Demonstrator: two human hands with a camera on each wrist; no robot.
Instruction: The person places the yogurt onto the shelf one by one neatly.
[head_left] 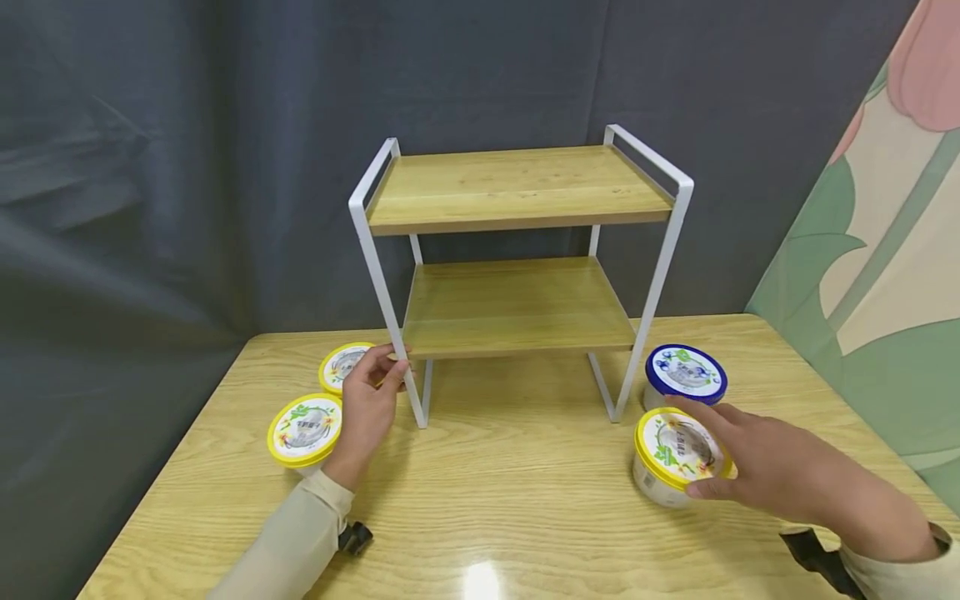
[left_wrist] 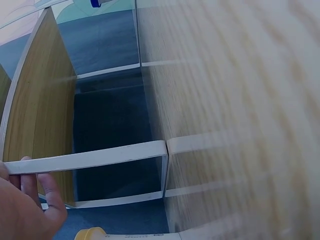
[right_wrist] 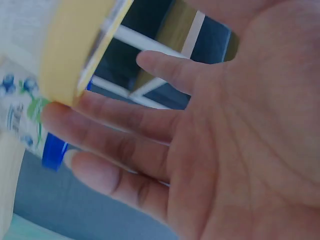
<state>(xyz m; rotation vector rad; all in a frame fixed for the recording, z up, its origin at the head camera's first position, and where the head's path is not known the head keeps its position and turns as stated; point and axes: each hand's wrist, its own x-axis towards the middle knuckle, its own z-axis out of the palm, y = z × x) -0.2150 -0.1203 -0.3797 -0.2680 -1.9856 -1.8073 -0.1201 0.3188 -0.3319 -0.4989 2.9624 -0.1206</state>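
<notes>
The rack (head_left: 517, 302) stands upright on the table (head_left: 495, 500), with the table's back edge behind it. The left hand (head_left: 370, 400) holds the rack's front left leg (head_left: 382, 287), near the front edge of the lower shelf (head_left: 517, 325), with its fingers curled round the leg. Two tubs with yellow lids sit left of the rack: the back tub (head_left: 343, 365) is partly behind the left hand, and the front tub (head_left: 303, 429) is a bit farther from the rack. Right of the rack, and farther forward than its legs, is the right tub (head_left: 675, 446), which has a yellow lid too. The right hand (head_left: 772, 454) is wide, with its fingers spread by that lid's edge; I cannot tell if they press on it. The blue-lidded tub (head_left: 686, 372) is just right of the rack's front right leg. A tall gap lies between the upper shelf (head_left: 517, 187) and the lower shelf, and another gap lies under the lower shelf. In front of the rack, a wide stretch of table runs between the tubs on both sides.
</notes>
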